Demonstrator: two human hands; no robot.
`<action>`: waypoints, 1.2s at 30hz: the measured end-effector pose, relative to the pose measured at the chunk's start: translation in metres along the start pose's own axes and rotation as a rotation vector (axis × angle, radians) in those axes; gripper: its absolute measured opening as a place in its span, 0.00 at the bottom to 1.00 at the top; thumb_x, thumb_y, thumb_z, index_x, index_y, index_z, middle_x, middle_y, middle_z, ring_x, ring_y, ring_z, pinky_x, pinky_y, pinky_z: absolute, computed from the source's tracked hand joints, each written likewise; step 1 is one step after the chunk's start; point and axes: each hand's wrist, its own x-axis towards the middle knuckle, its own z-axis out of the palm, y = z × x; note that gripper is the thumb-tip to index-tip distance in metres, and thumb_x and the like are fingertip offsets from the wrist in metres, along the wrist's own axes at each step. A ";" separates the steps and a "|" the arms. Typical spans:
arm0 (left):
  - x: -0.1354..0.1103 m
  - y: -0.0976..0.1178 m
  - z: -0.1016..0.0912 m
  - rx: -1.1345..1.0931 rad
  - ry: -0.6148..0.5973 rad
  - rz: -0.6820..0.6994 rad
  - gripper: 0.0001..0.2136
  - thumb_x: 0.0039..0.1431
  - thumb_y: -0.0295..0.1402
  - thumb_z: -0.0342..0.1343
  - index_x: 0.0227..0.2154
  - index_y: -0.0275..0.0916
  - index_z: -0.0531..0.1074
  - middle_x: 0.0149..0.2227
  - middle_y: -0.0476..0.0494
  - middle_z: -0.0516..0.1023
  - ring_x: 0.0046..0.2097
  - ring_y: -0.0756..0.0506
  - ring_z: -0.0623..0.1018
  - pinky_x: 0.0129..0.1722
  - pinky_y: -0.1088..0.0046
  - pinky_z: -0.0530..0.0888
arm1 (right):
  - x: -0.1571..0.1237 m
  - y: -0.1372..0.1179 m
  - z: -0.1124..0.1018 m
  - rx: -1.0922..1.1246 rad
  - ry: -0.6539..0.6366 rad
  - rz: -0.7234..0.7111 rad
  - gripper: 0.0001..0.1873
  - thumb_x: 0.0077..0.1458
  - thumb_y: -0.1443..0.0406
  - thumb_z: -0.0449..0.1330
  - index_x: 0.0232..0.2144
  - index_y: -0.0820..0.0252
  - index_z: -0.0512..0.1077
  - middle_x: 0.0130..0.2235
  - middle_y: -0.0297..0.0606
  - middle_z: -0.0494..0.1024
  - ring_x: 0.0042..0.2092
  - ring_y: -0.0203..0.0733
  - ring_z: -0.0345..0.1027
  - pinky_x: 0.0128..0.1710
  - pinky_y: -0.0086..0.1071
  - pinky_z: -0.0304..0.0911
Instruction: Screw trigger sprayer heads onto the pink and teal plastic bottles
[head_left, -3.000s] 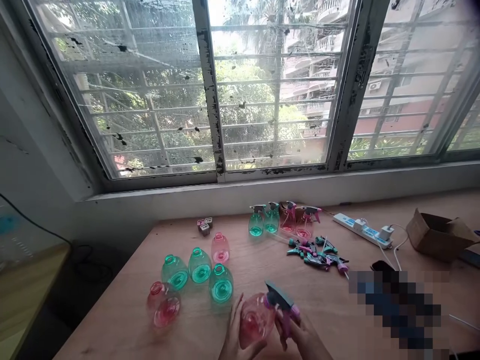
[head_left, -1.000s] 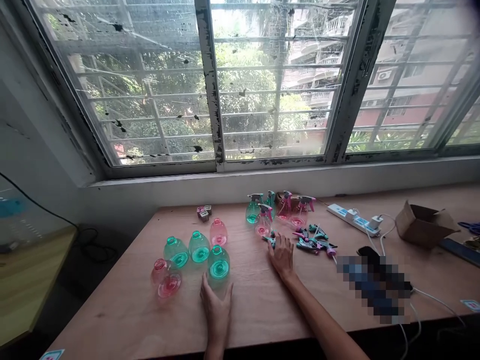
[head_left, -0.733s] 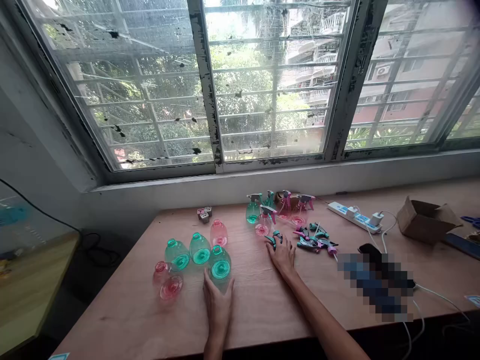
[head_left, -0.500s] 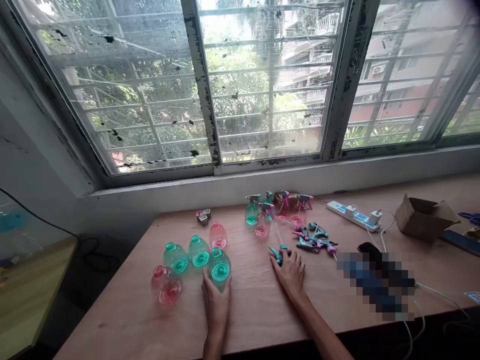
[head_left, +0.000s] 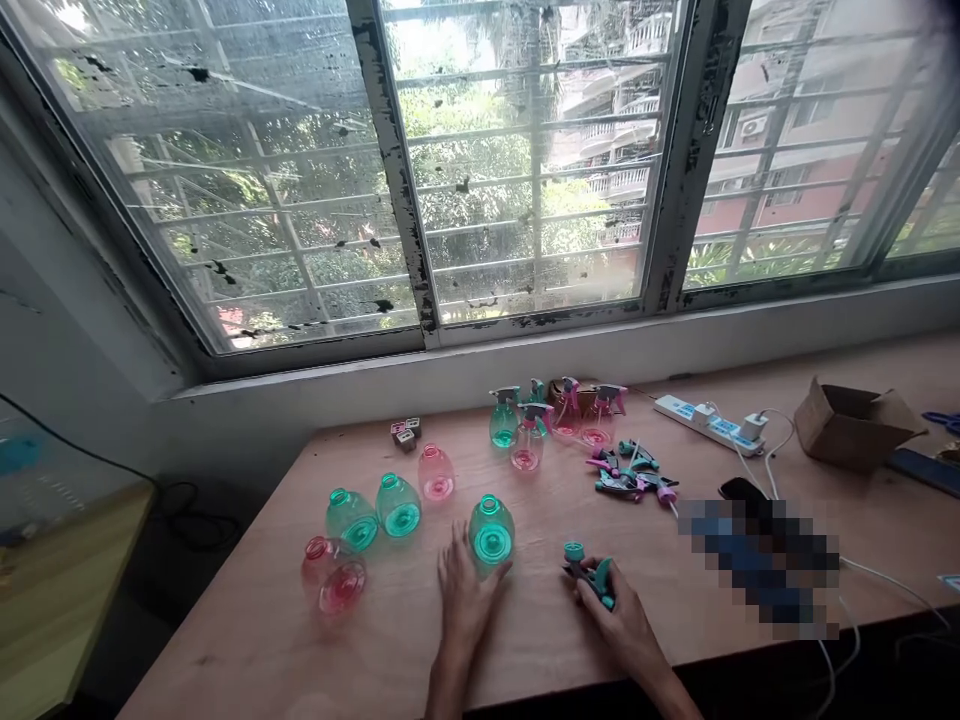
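A green bottle [head_left: 492, 538] without a top stands upright on the table. Around its near left side is my left hand [head_left: 466, 592], fingers spread and thumb by the base; whether they touch it I cannot tell. To the right, my right hand [head_left: 624, 612] grips a green and black spray trigger head [head_left: 592, 578], its round green collar pointing away from me. Further left are more topless bottles: two green ones [head_left: 398, 506], a pink one [head_left: 436, 474] and a reddish one [head_left: 334, 578]. Behind my right hand lies a pile of loose trigger heads [head_left: 631, 480].
Several spray bottles with heads [head_left: 526, 445] stand near the window wall. Small dark blocks [head_left: 406, 434] sit at the back left. A power strip [head_left: 709, 427], an open cardboard box [head_left: 851, 430] and a phone [head_left: 742, 492] with cables occupy the right side.
The green bottle has moved right, away from the other topless bottles, and my left hand's fingers have spread. My right hand has lifted the trigger head and brought it closer to me.
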 end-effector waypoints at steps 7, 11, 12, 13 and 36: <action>-0.014 0.009 -0.003 -0.178 0.053 -0.051 0.30 0.52 0.47 0.63 0.53 0.40 0.61 0.54 0.33 0.72 0.57 0.35 0.74 0.57 0.55 0.70 | 0.004 -0.001 -0.006 0.358 -0.077 0.099 0.21 0.50 0.54 0.70 0.44 0.55 0.74 0.39 0.37 0.82 0.32 0.42 0.73 0.31 0.32 0.68; -0.031 0.011 -0.016 -0.265 0.072 -0.092 0.32 0.53 0.48 0.61 0.56 0.39 0.61 0.58 0.32 0.67 0.62 0.34 0.69 0.61 0.53 0.65 | 0.006 -0.002 -0.011 0.613 0.006 0.192 0.19 0.55 0.51 0.66 0.44 0.56 0.73 0.29 0.30 0.77 0.19 0.29 0.55 0.18 0.25 0.56; -0.034 0.012 -0.019 -0.326 0.044 -0.126 0.33 0.54 0.48 0.61 0.58 0.39 0.60 0.60 0.31 0.66 0.63 0.34 0.67 0.62 0.54 0.65 | 0.006 -0.003 -0.012 0.686 0.033 0.223 0.20 0.55 0.51 0.66 0.43 0.56 0.74 0.26 0.28 0.75 0.19 0.29 0.54 0.17 0.24 0.55; -0.037 0.014 -0.021 -0.399 0.012 -0.169 0.35 0.55 0.49 0.60 0.61 0.39 0.58 0.61 0.31 0.65 0.64 0.35 0.66 0.62 0.55 0.64 | 0.007 -0.005 -0.013 0.758 0.056 0.256 0.20 0.55 0.51 0.66 0.43 0.57 0.74 0.25 0.27 0.73 0.19 0.29 0.53 0.16 0.23 0.54; -0.040 0.015 -0.023 -0.465 -0.326 -0.119 0.32 0.59 0.51 0.55 0.61 0.38 0.64 0.64 0.35 0.67 0.66 0.36 0.65 0.66 0.56 0.59 | 0.009 -0.006 -0.017 0.476 -0.231 0.223 0.24 0.55 0.46 0.63 0.43 0.59 0.77 0.26 0.32 0.75 0.23 0.38 0.66 0.26 0.33 0.63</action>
